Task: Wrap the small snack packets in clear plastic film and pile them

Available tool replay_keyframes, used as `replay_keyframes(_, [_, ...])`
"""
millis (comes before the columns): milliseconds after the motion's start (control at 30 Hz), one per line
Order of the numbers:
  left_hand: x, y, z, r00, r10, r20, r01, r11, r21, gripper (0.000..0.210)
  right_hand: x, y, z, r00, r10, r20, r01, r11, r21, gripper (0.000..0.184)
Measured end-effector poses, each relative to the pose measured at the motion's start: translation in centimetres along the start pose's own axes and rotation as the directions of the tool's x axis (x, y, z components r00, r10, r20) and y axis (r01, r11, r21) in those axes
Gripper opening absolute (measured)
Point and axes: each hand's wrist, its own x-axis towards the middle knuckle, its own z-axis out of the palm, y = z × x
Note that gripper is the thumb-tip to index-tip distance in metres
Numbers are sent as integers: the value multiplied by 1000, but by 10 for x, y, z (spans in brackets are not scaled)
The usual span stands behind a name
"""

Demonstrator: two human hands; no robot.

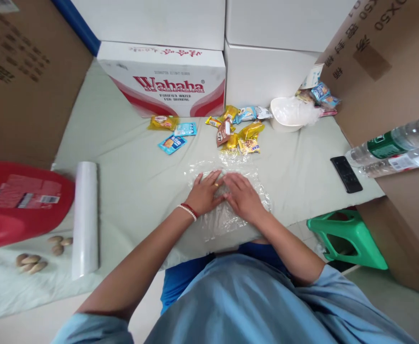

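A clear plastic bag (216, 224) lies spread and crinkled on the cloth-covered table in front of me. My left hand (206, 192) rests flat on it with fingers spread, a ring on one finger and two bracelets at the wrist. Beside it, my right hand (243, 197) also presses down on the plastic, fingers stretched out. The thumbs come close together over the bag. Just beyond its far edge sits a pile of wrapped snacks (250, 130) in yellow, brown and blue packets.
Farther left lie a blue snack packet (172, 144) and two others. A white bowl (284, 125) stands behind on the right. A phone (346, 175) and plastic bottles (388, 145) are at right. On the left are a plastic roll (85, 220), a red jug (26, 203) and several nuts (30, 262).
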Motion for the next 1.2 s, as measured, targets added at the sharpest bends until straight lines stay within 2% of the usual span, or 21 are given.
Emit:
replay_keyframes(100, [-17,-17,-1,1000,20,15,-21,999,50,79,6,39,0,987,151,51,-134,959,-251,60])
replay_keyframes(200, [-38,-40,-6,998,-58,2,57,995,76,90,-9,65,-3,973,228,26,-205,912,-356,63])
replay_keyframes(300, [-55,-62,-13,991,-130,-1,130,988,77,93,-21,73,-12,965,263,-21,-251,891,-379,62])
replay_keyframes(400, [-62,-73,-19,988,-149,45,146,988,55,95,-18,61,-19,966,248,-72,-257,895,-365,56])
replay_keyframes(467, [-62,-75,-23,985,-144,91,141,989,32,95,-12,43,-14,990,125,-66,-140,937,-321,48])
replay_keyframes(533, [-60,-77,-28,983,-134,125,135,991,-1,94,-10,18,1,994,-106,39,113,965,-235,41])
replay_keyframes(567, [-59,-78,-30,983,-125,136,129,991,-24,92,-10,5,12,965,-238,114,255,951,-176,39])
replay_keyframes(633, [-56,-82,-35,983,-110,145,123,989,-87,82,-16,-22,36,855,-453,252,483,873,-70,37])
replay_keyframes(700, [-52,-84,-40,981,-128,145,151,976,-160,67,-23,-43,58,768,-550,328,589,808,-25,40])
replay_keyframes(733, [-50,-82,-42,977,-161,140,186,964,-188,59,-26,-51,66,751,-564,344,607,794,-23,43])
replay_keyframes(800, [-45,-69,-45,963,-255,90,268,945,-186,49,-30,-60,76,755,-559,342,604,796,-33,47])
replay_keyframes(867, [-40,-42,-47,944,-325,-52,319,942,-105,41,-31,-62,80,776,-543,321,582,812,-33,47])
replay_keyframes(933, [-38,-5,-46,918,-299,-261,306,952,-15,43,-30,-61,82,780,-539,317,571,821,-9,46])
replay_keyframes(1000, [-38,31,-40,904,-229,-360,250,968,13,45,-30,-61,86,791,-513,334,543,840,6,46])
replay_keyframes(1033, [-38,46,-35,909,-182,-376,200,980,10,44,-30,-61,89,816,-471,336,502,865,-7,46])
replay_keyframes(1100, [-36,62,-22,942,-87,-323,82,996,-30,43,-31,-62,92,863,-378,336,413,910,-36,48])
replay_keyframes(1133, [-35,63,-15,956,-80,-282,66,996,-61,43,-31,-63,92,873,-351,338,386,922,-40,48])
replay_keyframes(1200, [-31,51,-4,965,-157,-211,136,985,-110,44,-31,-63,88,861,-359,360,389,921,-12,44])
